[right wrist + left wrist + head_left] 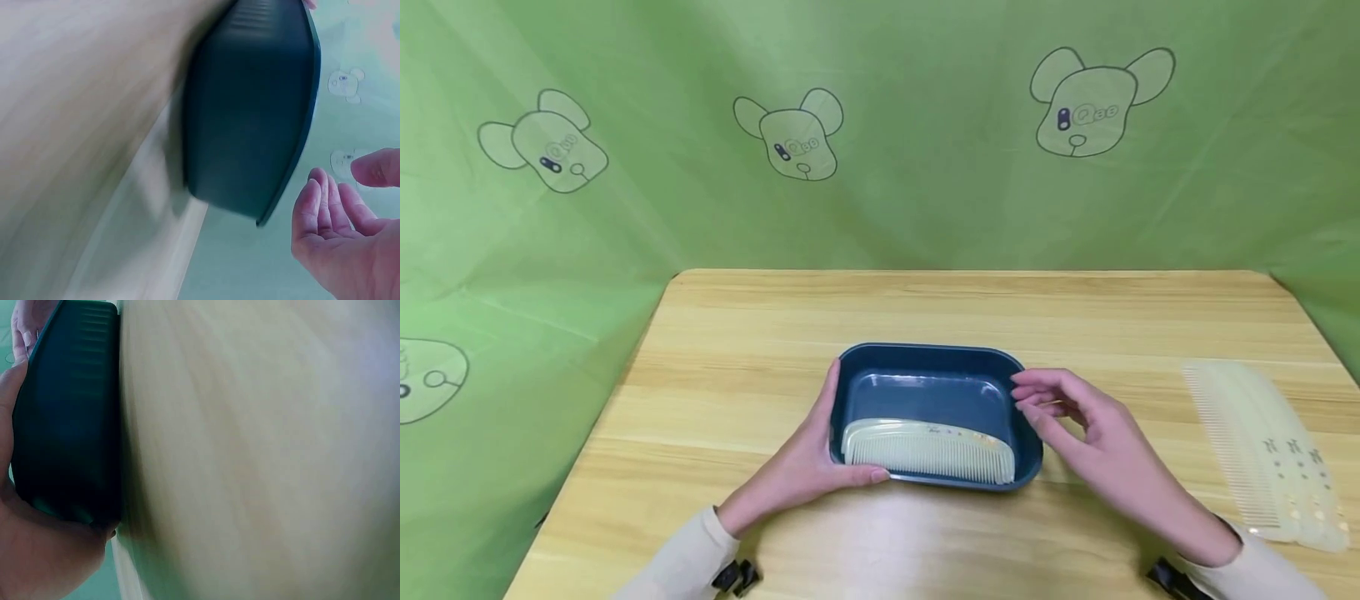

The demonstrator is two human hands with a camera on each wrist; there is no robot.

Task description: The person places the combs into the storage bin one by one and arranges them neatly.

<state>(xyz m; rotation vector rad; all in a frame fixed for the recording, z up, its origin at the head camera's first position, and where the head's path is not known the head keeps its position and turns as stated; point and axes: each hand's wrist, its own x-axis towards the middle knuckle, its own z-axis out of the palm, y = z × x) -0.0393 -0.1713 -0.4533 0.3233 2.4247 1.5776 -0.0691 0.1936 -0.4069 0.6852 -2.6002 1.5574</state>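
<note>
Holding the blue tray (pixel 928 400) by its left end with the left grip (pixel 801 467), laying the thumb along the near rim and wrapping the palm round the left corner, so pinching the wall there. Hovering just beside the tray's right rim with the right grip (pixel 1108 433), curving the fingers loosely, leaving the thumb apart from them and pinching nothing; showing a gap to the tray's outer wall in the right wrist view. So facing each other across the tray, along its long axis, running left to right.

Carrying a single pale comb (pixel 928 446) in the tray: lying against the near side, running lengthwise with the tray, turning its teeth toward the near rim. Lying close inside the left thumb at one end, and apart from the right grip at the other.

Hinging mainly, in judgement, on the sideways offset to the overlapping combs (pixel 1262 450): lying on the worktop (pixel 775 317) well to the right of the tray, out past the right grip and beside the right forearm. Fanning out there, numbering at least three, running from far to near on a slight slant, roughly crosswise to the tray, and pointing their teeth leftward. Lying far nearer to the right grip than to the left.
</note>
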